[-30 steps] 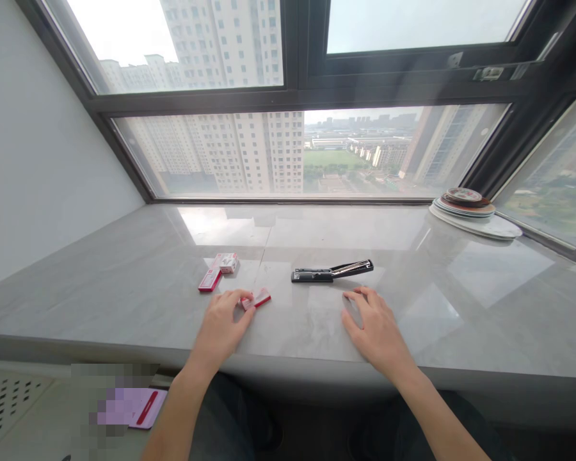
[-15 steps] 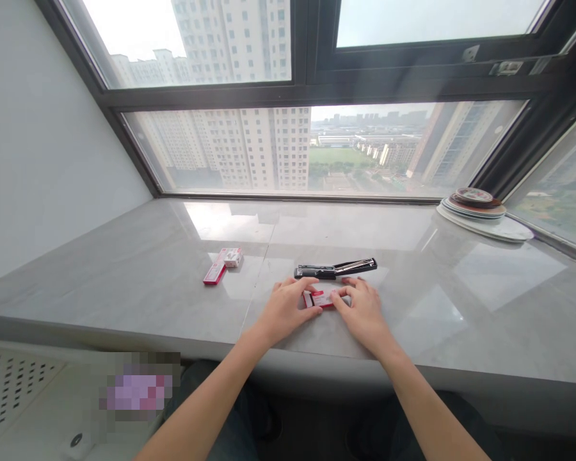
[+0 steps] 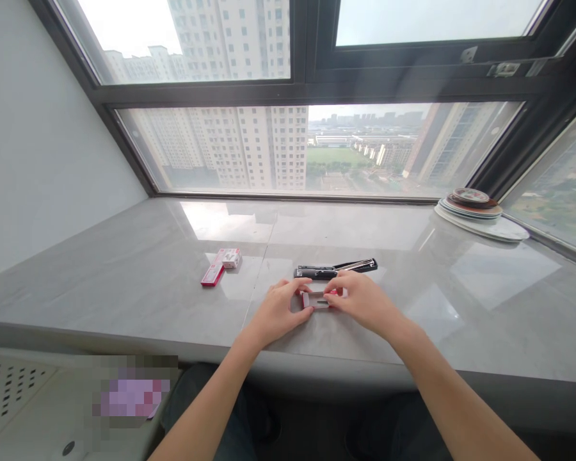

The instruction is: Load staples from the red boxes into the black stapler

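Basically sm. red/white box [image 3: 315, 299], open, dark bit inside.

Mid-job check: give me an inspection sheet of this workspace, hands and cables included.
Surface: grey marble-look ledge, glossy with window reflections.
Things in work: open red-and-white box between the hands; black stapler just beyond, lying opened.
Clutter: long red-edged box and small white box together at left; plate stack at far right.
Hands: left hand holds the open box's left end; right hand at its right end, exact grip unclear.
Cables: nothing seen.
Surroundings: dark-framed window behind; blurred lavender item lower left.
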{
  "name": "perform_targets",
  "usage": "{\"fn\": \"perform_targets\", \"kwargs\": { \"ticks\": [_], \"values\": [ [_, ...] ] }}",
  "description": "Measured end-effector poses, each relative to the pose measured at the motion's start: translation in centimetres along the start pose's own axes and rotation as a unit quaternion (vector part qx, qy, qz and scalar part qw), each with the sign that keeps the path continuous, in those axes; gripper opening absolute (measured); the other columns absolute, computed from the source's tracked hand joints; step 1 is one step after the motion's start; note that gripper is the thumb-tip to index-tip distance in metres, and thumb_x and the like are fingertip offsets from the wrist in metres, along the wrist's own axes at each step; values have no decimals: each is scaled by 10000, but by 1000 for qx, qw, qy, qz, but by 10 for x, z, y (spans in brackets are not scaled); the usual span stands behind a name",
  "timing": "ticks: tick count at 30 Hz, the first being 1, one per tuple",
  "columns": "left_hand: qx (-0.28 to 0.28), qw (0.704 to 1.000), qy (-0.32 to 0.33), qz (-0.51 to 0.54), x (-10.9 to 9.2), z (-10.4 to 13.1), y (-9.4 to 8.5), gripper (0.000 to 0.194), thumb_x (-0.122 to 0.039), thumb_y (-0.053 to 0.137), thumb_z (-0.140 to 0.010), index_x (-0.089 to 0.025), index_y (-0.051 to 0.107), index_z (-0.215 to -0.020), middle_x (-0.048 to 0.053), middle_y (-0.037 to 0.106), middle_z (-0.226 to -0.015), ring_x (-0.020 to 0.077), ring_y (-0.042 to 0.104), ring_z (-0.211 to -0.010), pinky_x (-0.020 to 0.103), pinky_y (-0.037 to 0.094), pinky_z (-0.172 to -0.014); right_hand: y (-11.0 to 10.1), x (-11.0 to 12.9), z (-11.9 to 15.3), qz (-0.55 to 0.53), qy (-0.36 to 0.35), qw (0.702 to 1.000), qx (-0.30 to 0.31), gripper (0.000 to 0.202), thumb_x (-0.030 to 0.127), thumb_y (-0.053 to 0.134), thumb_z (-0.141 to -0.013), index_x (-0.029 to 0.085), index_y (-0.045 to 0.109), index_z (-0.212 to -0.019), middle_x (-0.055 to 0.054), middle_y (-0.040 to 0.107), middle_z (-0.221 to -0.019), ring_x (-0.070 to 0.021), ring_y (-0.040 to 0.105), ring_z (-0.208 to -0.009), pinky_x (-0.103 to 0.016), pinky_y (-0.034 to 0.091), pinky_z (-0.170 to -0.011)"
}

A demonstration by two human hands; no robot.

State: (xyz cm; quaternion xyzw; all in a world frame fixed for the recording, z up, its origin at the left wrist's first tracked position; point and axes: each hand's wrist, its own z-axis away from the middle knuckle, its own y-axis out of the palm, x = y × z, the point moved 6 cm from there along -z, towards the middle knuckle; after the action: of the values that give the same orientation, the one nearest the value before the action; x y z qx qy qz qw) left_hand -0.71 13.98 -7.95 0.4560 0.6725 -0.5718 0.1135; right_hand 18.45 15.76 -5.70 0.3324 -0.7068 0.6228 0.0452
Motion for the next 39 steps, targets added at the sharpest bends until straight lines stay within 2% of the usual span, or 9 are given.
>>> {"fn": "perform_targets", "kwargs": {
  "ticks": [4, 9, 15, 19, 24, 29, 32, 36, 39],
  "values": [
    [-3, 1000, 1, -3, 1, 1, -1, 552, -248, 716, -862, -345, 575, -1386, -15, 739, -1187, 238, 614, -1167, 385, 458, -1065, 12, 19, -28, 23, -59, 994, 91, 141, 206, 717, -782, 262, 755, -658, -15, 670, -712, -179, 587, -675, -296, 336, -598],
    [-5, 1000, -1, -6, 0, 2, -2, 554, -249, 710, -858, -349, 576, -1387, -17, 747, -1158, 238, 622, -1143, 380, 474, -1041, 9, 16, -31, -17, -79, 993, 92, 105, 204, 694, -782, 245, 746, -700, -9, 701, -755, -176, 601, -699, -284, 385, -644],
    [-10, 1000, 2, 4, -1, 3, -3, 593, -244, 708, -849, -347, 557, -1414, -19, 736, -1188, 240, 605, -1173, 404, 437, -1097, -5, -27, 2, -105, 0, 993, 43, 182, 377, 638, -883, 253, 770, -874, -4, 685, -806, -175, 570, -723, -293, 444, -680],
    [-49, 998, -25, -5, 2, 3, -10, 476, -354, 696, -888, -339, 600, -1354, -11, 726, -1182, 244, 584, -1197, 390, 448, -1062, -2, -51, 21, -129, 46, 990, 43, 387, 471, 732, -825, 253, 753, -1144, -5, 679, -834, -181, 559, -702, -303, 455, -651],
    [-37, 996, -81, 2, 10, -3, -2, 233, -343, 528, -986, -276, 682, -1149, -6, 732, -836, 213, 667, -892, 332, 484, -816, 5, -38, 24, -112, 16, 992, 61, 327, 454, 712, -855, 279, 781, -1122, -4, 667, -855, -183, 576, -741, -306, 462, -692],
    [-22, 997, -68, 37, 6, -1, 8, 211, -347, 515, -995, -264, 661, -1122, -14, 738, -819, 189, 674, -786, 305, 466, -739, 10, -16, 21, -102, -8, 993, 66, 275, 435, 726, -856, 293, 795, -1082, 2, 651, -842, -179, 581, -747, -298, 458, -703],
    [-31, 995, -88, 36, 15, -3, 3, 240, -339, 438, -1028, -266, 639, -1136, -16, 735, -826, 176, 663, -738, 304, 471, -717, 11, -11, 19, -106, -6, 993, 54, 408, 471, 777, -823, 309, 765, -1198, 2, 641, -854, -179, 580, -753, -295, 457, -703],
    [-130, 982, -116, -73, 41, -24, -20, 303, -406, 619, -934, -272, 633, -1206, 49, 733, -1143, 253, 654, -1090, 383, 487, -938, 16, -2, 14, -125, -18, 992, 28, 354, 506, 753, -862, 333, 786, -1170, 2, 598, -859, -163, 569, -748, -286, 447, -707],
    [-78, 988, -96, -95, 55, -48, -15, 435, -462, 742, -839, -296, 653, -1231, 56, 583, -1482, 334, 398, -1471, 508, 299, -1198, 25, 8, 11, -134, -39, 990, 33, 223, 464, 723, -900, 317, 822, -1035, -1, 588, -856, -147, 559, -717, -281, 436, -689]
  ]
}}
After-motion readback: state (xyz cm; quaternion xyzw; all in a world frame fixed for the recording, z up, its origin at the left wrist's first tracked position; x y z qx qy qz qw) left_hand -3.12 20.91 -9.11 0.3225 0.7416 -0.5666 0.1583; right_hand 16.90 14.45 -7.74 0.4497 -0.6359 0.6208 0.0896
